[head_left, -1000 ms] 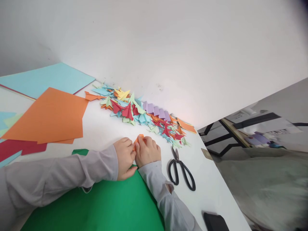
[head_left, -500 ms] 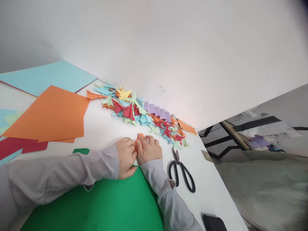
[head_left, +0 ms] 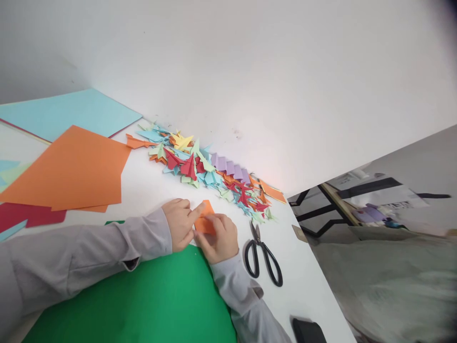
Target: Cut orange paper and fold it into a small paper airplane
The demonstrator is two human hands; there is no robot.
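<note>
A small folded piece of orange paper (head_left: 204,226) lies on the white table between my hands. My left hand (head_left: 177,224) is at its left edge, the index finger stretched onto the paper and the other fingers curled. From the right, my right hand (head_left: 222,238) grips the paper, with its fingertips over the right side and the thumb low at the near edge. Just in front of me, a large green sheet (head_left: 143,300) lies partly under my left sleeve. Black-handled scissors (head_left: 262,255) rest to the right of my right hand, blades slightly apart.
A heap of small folded paper pieces (head_left: 189,162) in several colours runs along the wall. Large orange sheets (head_left: 82,171) and light blue sheets (head_left: 71,114) lie to the left, with red paper (head_left: 43,215) below them. A black object (head_left: 307,331) sits near the table's right edge.
My hands have moved apart slightly, uncovering more of the orange paper. My left index finger now extends onto it, and my right hand has turned and come a little nearer me.
</note>
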